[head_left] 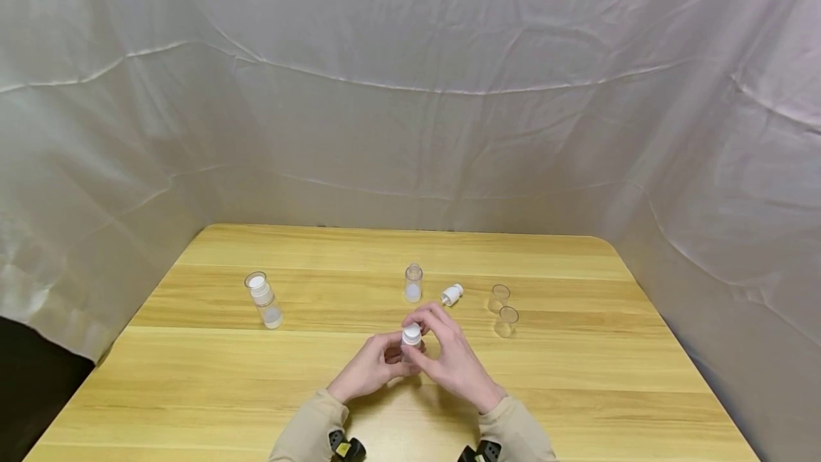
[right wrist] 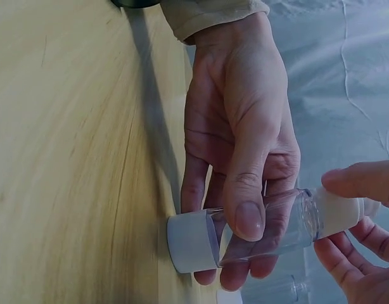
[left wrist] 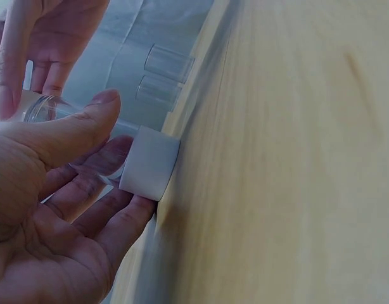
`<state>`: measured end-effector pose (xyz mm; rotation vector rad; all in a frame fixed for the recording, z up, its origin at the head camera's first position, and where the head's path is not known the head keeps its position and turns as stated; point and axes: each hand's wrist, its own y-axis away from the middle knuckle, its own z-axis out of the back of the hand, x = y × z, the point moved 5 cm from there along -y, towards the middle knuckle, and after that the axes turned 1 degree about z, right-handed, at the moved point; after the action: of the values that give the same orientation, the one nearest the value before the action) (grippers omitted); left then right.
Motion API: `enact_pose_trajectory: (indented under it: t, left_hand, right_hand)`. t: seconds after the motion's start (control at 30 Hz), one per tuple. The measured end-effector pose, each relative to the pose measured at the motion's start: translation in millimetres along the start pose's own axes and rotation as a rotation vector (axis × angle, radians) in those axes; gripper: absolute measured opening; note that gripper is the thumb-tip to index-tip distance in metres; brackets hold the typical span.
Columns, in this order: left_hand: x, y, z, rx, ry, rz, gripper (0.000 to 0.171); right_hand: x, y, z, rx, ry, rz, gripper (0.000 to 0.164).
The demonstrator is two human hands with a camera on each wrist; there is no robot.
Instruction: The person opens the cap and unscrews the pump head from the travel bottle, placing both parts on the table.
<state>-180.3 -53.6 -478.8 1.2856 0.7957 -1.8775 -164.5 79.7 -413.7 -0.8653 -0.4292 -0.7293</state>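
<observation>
Both hands are on a small clear pump bottle (right wrist: 286, 221) with a white base (left wrist: 150, 163), which stands upright on the table. My left hand (head_left: 368, 371) holds its transparent body, the thumb on one side and the fingers behind. At the top, my right hand (head_left: 454, 362) pinches the white pump collar (right wrist: 337, 214) between thumb and fingers. The collar sits on the bottle's neck; whether it is fully seated I cannot tell. Just beyond the hands, a clear bottle (head_left: 413, 285) stands without a pump, and a white pump head (head_left: 452, 295) lies on its side.
Two clear caps (head_left: 506, 322) stand on the wooden table (head_left: 577, 376) to the right of the pump head. Far to the left stands another bottle (head_left: 264, 302) with a white pump and a clear cap over it. A grey curtain (head_left: 410, 127) hangs behind the table.
</observation>
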Motion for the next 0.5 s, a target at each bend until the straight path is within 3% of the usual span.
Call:
enact_pose_trajectory:
  t: [0.2,0.5]
  left_hand:
    - [0.2,-0.8,-0.8,0.007,0.011,-0.025,0.042]
    - [1.8,-1.2,-0.6,-0.003,-0.012,0.006,0.038]
  right_hand:
    - [0.4,0.3,-0.8,0.021,-0.007,0.0,0.034]
    - [-0.1,0.6,2.0,-0.015,-0.003,-0.022,0.038]
